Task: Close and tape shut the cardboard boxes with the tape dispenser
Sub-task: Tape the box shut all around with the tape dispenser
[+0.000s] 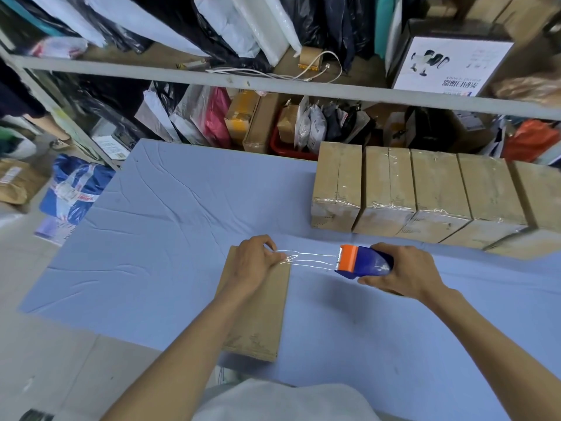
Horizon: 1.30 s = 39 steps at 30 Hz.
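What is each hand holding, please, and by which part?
The right hand grips the tape dispenser by its blue body; the left hand pinches the free end of the clear tape.

Both forearms were bare and reached forward, converging slightly. Left hand (256, 264) lay knuckles up, fingers curled, and pinched the tape end (285, 257) at its fingertips. Right hand (406, 271) gripped the tape dispenser (361, 262) from behind, thumb along the near side. The hands were level with each other and apart.
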Tool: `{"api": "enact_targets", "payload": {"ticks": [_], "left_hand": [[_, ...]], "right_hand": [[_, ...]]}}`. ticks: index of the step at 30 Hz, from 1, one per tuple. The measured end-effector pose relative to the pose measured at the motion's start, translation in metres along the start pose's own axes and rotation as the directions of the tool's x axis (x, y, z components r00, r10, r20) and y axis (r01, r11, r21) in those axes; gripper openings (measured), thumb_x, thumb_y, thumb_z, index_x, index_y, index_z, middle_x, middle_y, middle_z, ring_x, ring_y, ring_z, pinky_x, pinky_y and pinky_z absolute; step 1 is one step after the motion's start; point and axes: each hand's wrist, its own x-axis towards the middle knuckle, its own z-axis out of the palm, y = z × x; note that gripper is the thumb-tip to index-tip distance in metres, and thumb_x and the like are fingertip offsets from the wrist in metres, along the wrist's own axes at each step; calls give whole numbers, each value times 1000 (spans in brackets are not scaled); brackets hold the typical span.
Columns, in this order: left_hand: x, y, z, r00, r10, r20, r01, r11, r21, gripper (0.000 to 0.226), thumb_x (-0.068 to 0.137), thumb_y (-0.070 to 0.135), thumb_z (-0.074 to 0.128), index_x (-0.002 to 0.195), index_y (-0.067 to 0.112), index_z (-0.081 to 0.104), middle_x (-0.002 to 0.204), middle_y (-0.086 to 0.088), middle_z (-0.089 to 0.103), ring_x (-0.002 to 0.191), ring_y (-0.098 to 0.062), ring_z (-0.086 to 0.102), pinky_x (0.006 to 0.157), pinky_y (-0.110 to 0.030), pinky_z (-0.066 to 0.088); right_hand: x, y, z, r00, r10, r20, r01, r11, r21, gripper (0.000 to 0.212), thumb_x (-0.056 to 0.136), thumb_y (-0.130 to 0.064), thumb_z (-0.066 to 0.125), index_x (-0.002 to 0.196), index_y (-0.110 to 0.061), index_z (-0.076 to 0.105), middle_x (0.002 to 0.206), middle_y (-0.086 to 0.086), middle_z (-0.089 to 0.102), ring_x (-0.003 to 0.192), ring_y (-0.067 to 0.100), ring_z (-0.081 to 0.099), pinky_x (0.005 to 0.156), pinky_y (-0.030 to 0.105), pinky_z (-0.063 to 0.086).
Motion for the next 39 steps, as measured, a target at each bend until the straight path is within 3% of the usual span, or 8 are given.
{"api": "enact_targets", "payload": {"ticks": [8,11,16,18,20,26,33,39], "left_hand": [[18,-24,5,999,-37,-20,37,999,26,44,63,55,81,73,17,62,69,5,59,78,-15,56,64,-29,43],[13,-25,10,998,-38,-43,37,999,-22,44,69,55,77,93,22,62,73,4,63,92,-17,54,77,-32,47],[-11,-10,38,981,-163,-102,185,945,271,102,55,77,69,136,27,34,144,-8,24,139,-34,12,108,-51,17],[-16,-8,41,969,-248,-14,232,884,405,115,51,76,70,142,25,22,151,-10,3,142,-41,-10,106,-66,9],[-17,-10,37,969,-247,-25,235,880,414,105,52,69,72,138,24,31,148,-10,8,140,-42,1,105,-65,18],[-9,-15,-10,983,-163,83,163,987,16,82,39,62,72,113,39,44,119,10,24,117,-21,33,90,-36,35],[-4,-27,-32,939,-99,330,229,895,-384,80,48,44,83,121,32,52,129,2,36,104,-3,52,81,-23,47],[-7,-37,-26,903,-35,428,269,822,-501,88,41,49,79,122,26,55,136,1,44,118,-18,55,86,-27,45]], "right_hand": [[1,0,0,1000,-2,9,2,1000,-17,69,60,-65,78,115,-27,60,101,-8,70,89,15,62,65,22,41],[1,-3,0,1000,17,14,-17,999,-28,67,60,-66,77,114,-29,60,100,-10,70,88,14,61,61,19,37],[2,-7,1,997,20,80,-16,998,-59,68,62,-69,74,115,-31,56,104,-12,68,93,12,60,62,20,36],[2,-9,1,995,18,99,-11,997,-77,68,63,-70,73,116,-31,54,107,-11,68,95,12,60,64,21,38],[1,-11,0,996,11,87,-4,997,-79,68,63,-71,71,115,-31,55,105,-11,68,93,12,61,64,20,39],[-5,-26,-17,994,-5,-107,6,1000,14,61,55,-68,76,106,-36,64,89,-14,71,80,16,65,58,22,38],[-2,-50,-32,991,-57,-119,57,998,-5,67,56,-68,76,114,-37,63,93,-13,71,82,16,65,62,23,41],[1,-62,-18,998,-26,-58,24,999,-37,68,56,-67,77,113,-33,61,98,-11,71,86,15,63,65,23,41]]}}
